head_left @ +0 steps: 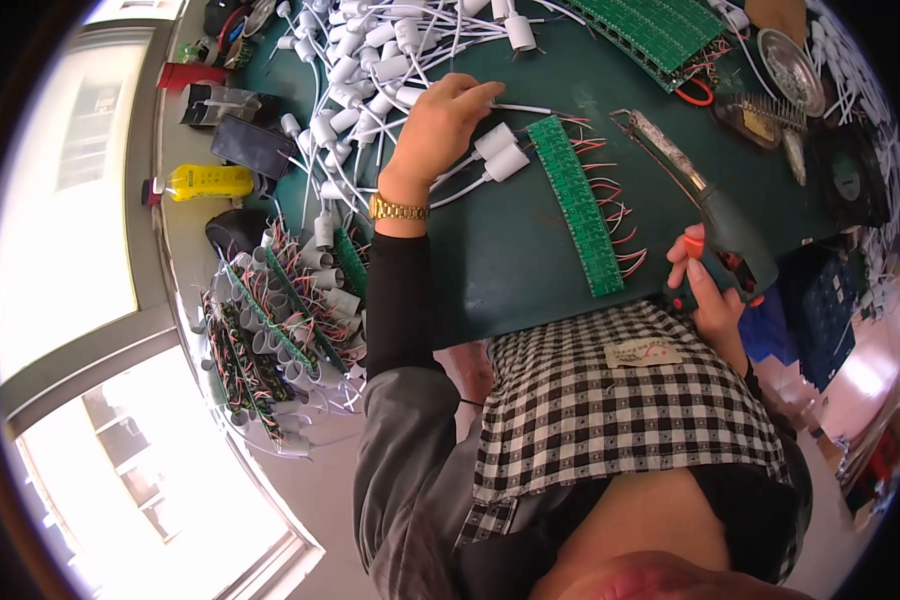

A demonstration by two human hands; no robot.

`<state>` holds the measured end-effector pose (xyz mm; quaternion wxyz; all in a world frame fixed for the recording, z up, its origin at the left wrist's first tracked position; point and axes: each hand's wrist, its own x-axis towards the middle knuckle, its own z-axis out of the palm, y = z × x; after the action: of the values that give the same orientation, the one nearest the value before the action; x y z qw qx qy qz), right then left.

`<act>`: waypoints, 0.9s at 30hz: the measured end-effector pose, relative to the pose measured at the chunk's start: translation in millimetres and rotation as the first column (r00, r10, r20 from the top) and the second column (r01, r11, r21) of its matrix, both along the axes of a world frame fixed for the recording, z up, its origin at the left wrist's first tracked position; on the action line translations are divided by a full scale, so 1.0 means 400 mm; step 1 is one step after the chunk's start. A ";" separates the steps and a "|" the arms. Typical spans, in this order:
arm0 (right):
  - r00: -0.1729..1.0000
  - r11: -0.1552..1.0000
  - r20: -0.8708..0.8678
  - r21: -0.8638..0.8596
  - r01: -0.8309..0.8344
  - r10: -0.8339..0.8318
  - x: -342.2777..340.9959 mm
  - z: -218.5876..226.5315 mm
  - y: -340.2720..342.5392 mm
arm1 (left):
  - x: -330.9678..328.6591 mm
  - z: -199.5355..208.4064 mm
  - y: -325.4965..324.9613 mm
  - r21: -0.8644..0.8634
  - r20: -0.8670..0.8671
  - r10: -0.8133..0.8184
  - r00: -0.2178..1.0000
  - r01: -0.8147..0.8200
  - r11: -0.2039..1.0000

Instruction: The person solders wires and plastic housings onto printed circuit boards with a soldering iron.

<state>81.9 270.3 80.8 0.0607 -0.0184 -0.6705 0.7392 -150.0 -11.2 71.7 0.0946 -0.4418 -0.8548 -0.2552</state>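
My left hand (442, 128) is over the near edge of a heap of white cylindrical connectors with cables (370, 70). Its fingers are bent together at the end of a white cable (522, 108), whose thin stripped wires point toward a long green circuit board (576, 205). Red and white wires stick out along the board's right side. Two white connectors (502, 152) lie at its upper left. In my right hand (712, 292) is a dark green soldering gun (735, 225) with an orange trigger, its tip angled up and left beside the board.
Stacked green boards (660, 35) lie at the far side. A metal dish (792, 72) and a coil-spring holder (765, 118) stand at the right. On the left are a phone (253, 146), a yellow bottle (208, 182) and bundled wired boards (280, 330).
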 end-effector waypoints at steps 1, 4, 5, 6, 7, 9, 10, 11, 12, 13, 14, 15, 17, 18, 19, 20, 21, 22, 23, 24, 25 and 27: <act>1.000 1.000 0.002 0.001 0.005 -0.005 0.001 0.004 0.001 | 0.022 0.022 0.005 0.055 -0.013 0.073 0.997 -0.073 0.996; 0.999 1.000 0.038 0.005 0.017 -0.018 0.011 0.001 0.001 | 0.084 0.101 0.031 0.211 -0.154 0.178 0.972 -0.144 0.967; 0.998 1.000 0.054 -0.007 0.018 -0.018 0.010 -0.004 0.005 | 0.121 0.129 0.046 0.214 -0.075 0.250 0.965 -0.229 0.950; 0.998 1.000 0.067 -0.019 0.015 -0.014 0.005 -0.004 0.008 | 0.162 0.152 0.056 0.210 0.003 0.323 0.946 -0.316 0.925; 0.997 1.000 0.073 -0.016 0.019 -0.018 0.001 -0.002 0.011 | 0.194 0.156 0.061 0.211 0.010 0.319 0.948 -0.314 0.926; 0.998 0.999 0.055 0.006 -0.039 0.039 -0.006 0.001 0.007 | 0.247 0.152 0.070 0.256 0.166 0.357 0.919 -0.390 0.884; 0.997 0.999 0.065 0.006 -0.039 0.039 -0.010 0.004 0.006 | 0.255 0.134 0.082 0.253 0.175 0.357 0.917 -0.393 0.884; 0.996 0.998 0.054 0.014 -0.068 0.067 -0.013 0.008 0.002 | 0.268 0.109 0.089 0.285 0.253 0.295 0.921 -0.362 0.888; 0.995 0.995 0.045 0.023 -0.094 0.093 -0.014 0.010 0.000 | 0.278 0.089 0.090 0.320 0.327 0.226 0.917 -0.333 0.887; 0.994 0.995 0.054 0.022 -0.096 0.094 -0.015 0.009 0.000 | 0.282 0.077 0.086 0.178 0.388 0.247 0.888 -0.336 0.925; 0.992 0.993 0.056 0.023 -0.113 0.112 -0.016 0.006 -0.002 | 0.283 0.055 0.083 0.176 0.398 0.250 0.883 -0.341 0.924; 0.990 0.991 0.055 0.022 -0.130 0.128 -0.016 0.005 -0.003 | 0.278 0.027 0.085 0.192 0.290 0.221 0.931 -0.283 0.940; 0.988 0.992 0.090 0.030 -0.125 0.122 -0.014 0.008 -0.005 | 0.273 -0.028 0.098 0.243 0.156 0.216 0.964 -0.250 0.937; 0.987 0.992 0.116 0.039 -0.119 0.114 -0.013 0.010 -0.006 | 0.269 -0.046 0.096 0.245 0.165 0.214 0.963 -0.250 0.937; 0.986 0.992 0.124 0.042 -0.118 0.112 -0.013 0.010 -0.009 | 0.263 -0.060 0.091 0.213 0.041 0.257 0.965 -0.260 0.942; 0.989 0.992 0.102 0.053 -0.114 0.108 -0.015 0.009 -0.007 | 0.259 -0.072 0.092 0.181 -0.086 0.295 0.952 -0.276 0.944; 0.991 0.992 0.080 0.063 -0.111 0.106 -0.016 0.006 -0.005 | 0.256 -0.081 0.094 0.214 -0.093 0.313 0.945 -0.288 0.933; 0.990 0.991 0.086 0.064 -0.115 0.109 -0.017 0.000 -0.004 | 0.249 -0.086 0.095 0.213 -0.087 0.316 0.945 -0.293 0.932; 0.993 0.993 0.056 0.050 -0.104 0.101 -0.021 -0.005 -0.007 | 0.236 -0.078 0.094 0.216 -0.148 0.303 0.941 -0.268 0.939; 0.995 0.995 0.025 0.035 -0.095 0.094 -0.022 -0.009 -0.009 | 0.226 -0.074 0.096 0.217 -0.209 0.290 0.934 -0.245 0.945; 0.994 0.994 0.034 0.041 -0.101 0.100 -0.022 -0.010 -0.009 | 0.222 -0.077 0.102 0.237 -0.174 0.328 0.928 -0.284 0.929; 0.995 0.995 0.047 0.035 -0.094 0.093 -0.020 -0.014 -0.006 | 0.216 -0.066 0.116 0.230 -0.143 0.348 0.927 -0.311 0.922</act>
<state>73.9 267.8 75.0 0.0110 -0.0027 -0.6854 0.7281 -63.5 35.3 45.4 0.2580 -0.3005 -0.8744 -0.2802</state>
